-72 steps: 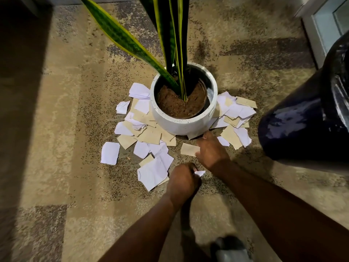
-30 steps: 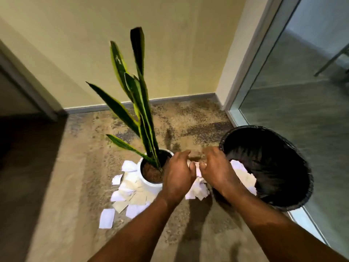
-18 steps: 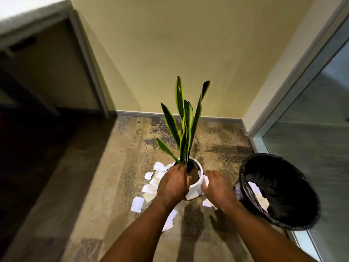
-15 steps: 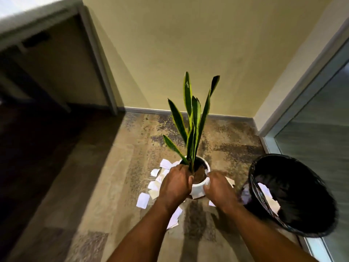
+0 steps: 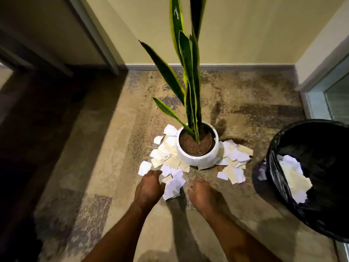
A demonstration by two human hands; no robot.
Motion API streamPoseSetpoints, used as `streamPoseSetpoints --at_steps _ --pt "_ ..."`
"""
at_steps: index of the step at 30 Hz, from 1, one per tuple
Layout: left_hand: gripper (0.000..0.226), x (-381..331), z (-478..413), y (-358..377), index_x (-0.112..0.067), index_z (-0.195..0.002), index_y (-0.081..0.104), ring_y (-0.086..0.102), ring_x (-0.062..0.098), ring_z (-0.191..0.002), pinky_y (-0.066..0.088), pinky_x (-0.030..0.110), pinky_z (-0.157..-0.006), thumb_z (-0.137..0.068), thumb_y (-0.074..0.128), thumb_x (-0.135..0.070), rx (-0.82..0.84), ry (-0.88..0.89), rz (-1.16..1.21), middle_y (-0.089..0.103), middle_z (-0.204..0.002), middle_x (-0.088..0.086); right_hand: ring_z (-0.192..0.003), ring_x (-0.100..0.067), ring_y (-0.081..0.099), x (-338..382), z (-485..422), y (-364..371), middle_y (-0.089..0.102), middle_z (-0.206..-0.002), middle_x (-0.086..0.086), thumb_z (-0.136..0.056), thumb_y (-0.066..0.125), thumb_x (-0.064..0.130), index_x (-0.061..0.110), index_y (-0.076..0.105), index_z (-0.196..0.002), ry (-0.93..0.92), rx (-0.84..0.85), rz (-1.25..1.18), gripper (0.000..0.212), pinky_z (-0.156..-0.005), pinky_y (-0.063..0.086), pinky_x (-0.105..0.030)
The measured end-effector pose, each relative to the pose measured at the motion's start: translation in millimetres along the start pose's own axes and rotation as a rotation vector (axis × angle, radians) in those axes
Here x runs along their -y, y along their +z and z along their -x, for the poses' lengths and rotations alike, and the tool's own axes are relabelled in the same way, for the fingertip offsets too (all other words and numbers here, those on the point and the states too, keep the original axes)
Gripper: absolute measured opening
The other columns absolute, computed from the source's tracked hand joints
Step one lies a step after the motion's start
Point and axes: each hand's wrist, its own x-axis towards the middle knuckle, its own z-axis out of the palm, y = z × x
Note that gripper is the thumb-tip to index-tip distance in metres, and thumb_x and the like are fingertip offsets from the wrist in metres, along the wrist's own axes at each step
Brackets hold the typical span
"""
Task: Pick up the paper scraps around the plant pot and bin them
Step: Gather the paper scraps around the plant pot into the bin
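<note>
1. From where I watched, the tall leaves of the plant [image 5: 187,72] ran out of the top of the frame, so their tips were cut off.
2. The bin [image 5: 321,140], lined with a black bag, sat at 3 o'clock from the plant pot [image 5: 198,157]; its right side and lower edge were cut off by the frame, and its dark inside was hard to read apart from a heap of white and tan paper in it.
3. The paper scraps [image 5: 170,161] lay on the floor [image 5: 94,148], fanned against the pot from about 10 o'clock round to 6 o'clock, with a second patch [image 5: 234,159] from 3 to 5 o'clock. The pot hid whatever lay behind it at 12 o'clock.
4. The left hand [image 5: 150,186] was at 7 o'clock from the pot, fingers curled down, resting on the near edge of the scraps. I could not tell whether it pinched a piece or only touched them, since the fingertips were hidden under the hand.
5. The right hand [image 5: 201,190] was at 6 o'clock, curled into a loose fist just beside the nearest white scrap; I could not make out anything inside it.
6. At 9 o'clock the floor fell into deep shadow under a door frame [image 5: 92,33], and detail there was lost. A glass panel frame [image 5: 319,103] stood at 2 o'clock.
</note>
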Motion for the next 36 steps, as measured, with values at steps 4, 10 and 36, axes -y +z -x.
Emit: streamPoseSetpoints --at_steps 4,10,36 --pt "0.056 17.9 -17.1 29.0 -0.021 -0.135 0.051 0.055 0.025 -0.120 0.045 0.032 -0.095 -0.083 0.067 -0.032 0.061 -0.056 0.008 0.056 -0.132 0.008 -0.114 -0.022 0.057 1.6 -22.8 24.9 0.061 -0.123 -0.006 -0.101 0.037 0.021 0.015 0.059 -0.120 0.015 -0.007 0.011 0.030 -0.087 0.039 -0.021" --pt "0.078 56.7 -65.6 104.9 -0.015 -0.142 0.038 0.047 0.030 -0.124 0.042 0.036 -0.102 -0.077 0.074 -0.039 0.173 0.020 -0.003 0.047 -0.135 0.012 -0.105 -0.025 0.059 -0.1 -74.4 100.1 0.063 -0.116 -0.003 -0.085 0.060 0.039 0.024 0.057 -0.115 0.030 -0.013 -0.009 0.034 -0.087 0.049 -0.033" --pt "0.025 85.2 -104.3 136.2 -0.012 -0.063 0.059 0.053 0.016 -0.058 0.042 0.029 -0.061 -0.082 0.070 -0.023 0.127 -0.203 0.610 0.060 -0.062 0.000 -0.082 -0.025 0.061 -25.4 -108.5 168.2 0.069 -0.098 -0.006 -0.081 0.056 0.015 0.020 0.061 -0.102 0.115 -0.253 -0.300 0.022 -0.070 0.052 -0.033"
